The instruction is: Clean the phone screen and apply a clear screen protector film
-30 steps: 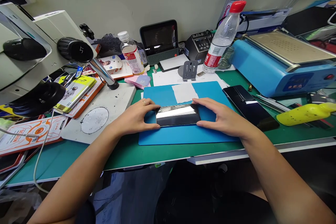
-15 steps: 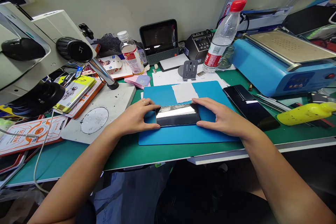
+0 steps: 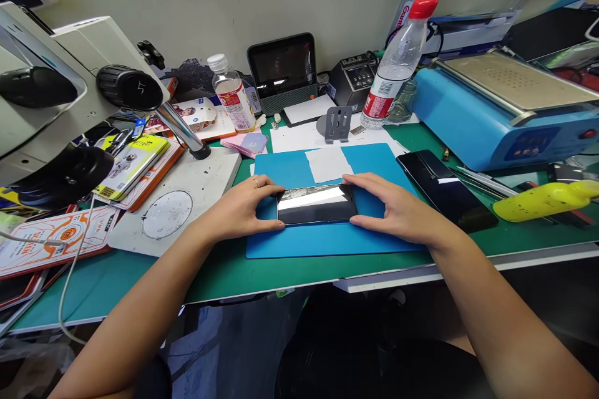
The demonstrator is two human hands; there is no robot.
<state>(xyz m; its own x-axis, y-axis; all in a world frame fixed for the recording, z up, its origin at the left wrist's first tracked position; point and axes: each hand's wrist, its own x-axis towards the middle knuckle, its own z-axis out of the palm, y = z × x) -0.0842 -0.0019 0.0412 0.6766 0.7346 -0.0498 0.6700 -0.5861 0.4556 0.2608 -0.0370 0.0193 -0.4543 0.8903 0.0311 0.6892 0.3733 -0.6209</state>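
Head view. A smartphone (image 3: pixel 317 212) lies crosswise, glossy dark screen upward, on a blue work mat (image 3: pixel 327 244), between the two hands. Left hand (image 3: pixel 238 209): thumb and fingers parted by the phone's width, holding its left end at the near and far edges. Right hand (image 3: pixel 400 209): similarly spread, holding the right end. A white paper piece (image 3: pixel 329 165) lies just beyond the phone. Right of the mat: a second dark phone (image 3: pixel 449 196) and a yellow squeeze bottle (image 3: pixel 543 202). Left: a microscope's pale base plate (image 3: pixel 210 184).
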